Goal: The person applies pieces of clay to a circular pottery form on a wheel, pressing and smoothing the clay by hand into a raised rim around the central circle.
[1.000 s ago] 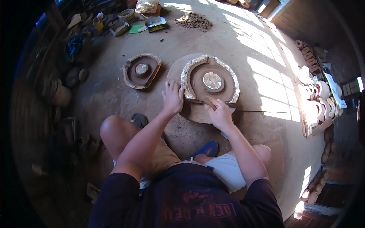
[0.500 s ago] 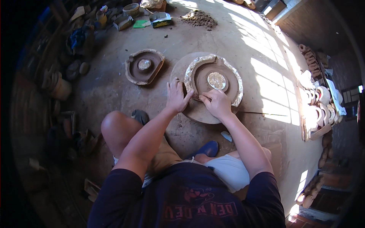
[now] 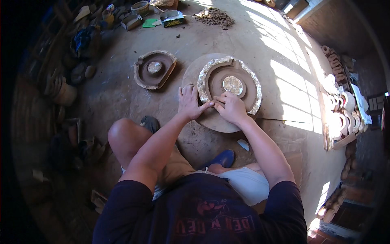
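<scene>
A large plaster mould (image 3: 254, 83), lined with brown clay and with a white round centre (image 3: 233, 84), sits on a round board (image 3: 219, 124). My left hand (image 3: 189, 103) has its fingers spread along the mould's left outer side, its thumb reaching right to the near rim. My right hand (image 3: 231, 107) has its fingers bent at the near-left inner edge of the clay, closed round a small brown piece that I cannot make out, partly hidden. A smaller similar mould (image 3: 146, 81) with a round centre lies to the left on the floor.
A pile of dark crumbled material (image 3: 213, 17), boxes (image 3: 171, 19) and a green sheet (image 3: 151, 23) lie at the far side. Rows of clay pieces (image 3: 341, 118) line the right wall. A bucket (image 3: 65, 95) and clutter stand at the left. A small pale piece (image 3: 243, 144) lies before my legs.
My right hand has moved left and up along the near rim, fingers bending more. My left thumb has stretched rightward to meet it. The view has shifted slightly, so the moulds appear further right.
</scene>
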`<state>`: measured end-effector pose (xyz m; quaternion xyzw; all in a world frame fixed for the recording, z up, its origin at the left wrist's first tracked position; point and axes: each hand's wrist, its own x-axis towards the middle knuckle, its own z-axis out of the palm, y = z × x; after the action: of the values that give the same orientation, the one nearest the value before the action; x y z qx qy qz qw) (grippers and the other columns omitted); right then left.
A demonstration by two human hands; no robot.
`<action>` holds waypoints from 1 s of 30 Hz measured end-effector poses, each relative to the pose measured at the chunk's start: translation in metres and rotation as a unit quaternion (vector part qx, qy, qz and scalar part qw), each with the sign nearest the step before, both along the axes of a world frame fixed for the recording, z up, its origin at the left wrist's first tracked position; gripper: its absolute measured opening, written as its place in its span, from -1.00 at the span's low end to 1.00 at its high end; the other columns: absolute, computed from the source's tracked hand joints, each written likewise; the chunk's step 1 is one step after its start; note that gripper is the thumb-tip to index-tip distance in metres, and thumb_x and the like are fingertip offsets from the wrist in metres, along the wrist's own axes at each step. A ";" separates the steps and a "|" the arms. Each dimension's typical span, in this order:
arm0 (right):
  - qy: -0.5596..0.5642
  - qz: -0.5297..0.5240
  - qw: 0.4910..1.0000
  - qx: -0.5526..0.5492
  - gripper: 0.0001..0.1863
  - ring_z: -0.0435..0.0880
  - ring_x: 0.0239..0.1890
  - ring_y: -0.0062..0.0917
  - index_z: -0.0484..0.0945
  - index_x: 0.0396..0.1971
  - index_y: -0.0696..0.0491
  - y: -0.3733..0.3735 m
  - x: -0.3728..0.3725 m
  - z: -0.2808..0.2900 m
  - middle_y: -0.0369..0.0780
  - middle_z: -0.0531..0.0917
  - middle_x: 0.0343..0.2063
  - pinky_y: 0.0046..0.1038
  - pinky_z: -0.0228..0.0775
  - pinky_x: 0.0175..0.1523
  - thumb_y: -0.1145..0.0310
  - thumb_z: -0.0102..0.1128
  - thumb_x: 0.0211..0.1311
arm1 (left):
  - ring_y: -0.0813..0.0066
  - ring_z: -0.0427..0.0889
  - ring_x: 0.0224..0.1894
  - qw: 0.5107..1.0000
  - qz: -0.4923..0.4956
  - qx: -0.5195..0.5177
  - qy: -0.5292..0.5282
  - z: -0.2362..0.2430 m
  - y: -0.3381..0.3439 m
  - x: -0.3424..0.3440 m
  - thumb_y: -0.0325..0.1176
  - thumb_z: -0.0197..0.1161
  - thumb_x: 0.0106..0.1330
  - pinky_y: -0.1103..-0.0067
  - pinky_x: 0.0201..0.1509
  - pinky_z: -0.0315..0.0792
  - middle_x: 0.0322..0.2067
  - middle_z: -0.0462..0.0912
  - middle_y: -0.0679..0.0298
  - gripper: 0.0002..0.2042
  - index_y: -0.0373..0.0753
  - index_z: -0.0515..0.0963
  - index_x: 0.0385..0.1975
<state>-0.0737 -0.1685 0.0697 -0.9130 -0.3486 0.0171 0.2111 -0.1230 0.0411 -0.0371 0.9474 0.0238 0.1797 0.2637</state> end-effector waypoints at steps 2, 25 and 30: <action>0.023 -0.013 0.999 -0.017 -0.74 0.76 -0.07 -0.30 0.84 -0.07 -0.08 -0.004 0.001 0.009 -0.25 0.71 -0.22 -0.19 0.66 0.01 0.14 0.34 0.39 | -0.08 0.24 0.49 0.998 -0.013 -0.032 0.043 0.009 -0.004 0.002 0.63 0.19 0.21 -0.08 0.61 -0.07 0.32 0.38 -0.14 0.13 -0.48 0.39 0.33; 0.035 -0.019 0.997 -0.071 -0.69 0.77 -0.02 -0.33 0.85 -0.06 -0.10 -0.033 0.012 -0.001 -0.29 0.72 -0.15 -0.25 0.65 0.07 0.07 0.46 0.31 | -0.06 0.35 0.40 1.000 -0.002 0.003 -0.025 0.003 -0.001 0.008 0.67 0.29 0.04 0.03 0.55 0.08 0.24 0.46 -0.09 0.17 -0.46 0.45 0.26; -0.100 0.028 0.988 -0.111 -0.70 0.78 -0.07 -0.32 0.86 -0.11 -0.05 -0.040 0.008 -0.004 -0.28 0.74 -0.20 -0.23 0.65 0.03 0.11 0.51 0.27 | -0.01 0.32 0.42 1.000 -0.007 -0.008 0.019 0.010 -0.002 0.008 0.70 0.29 0.00 -0.05 0.58 0.02 0.25 0.44 -0.04 0.19 -0.44 0.47 0.27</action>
<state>-0.0661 -0.2082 0.0655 -0.9177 -0.3895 -0.0301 0.0714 -0.1153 0.0387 -0.0269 0.9487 0.0234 0.1599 0.2718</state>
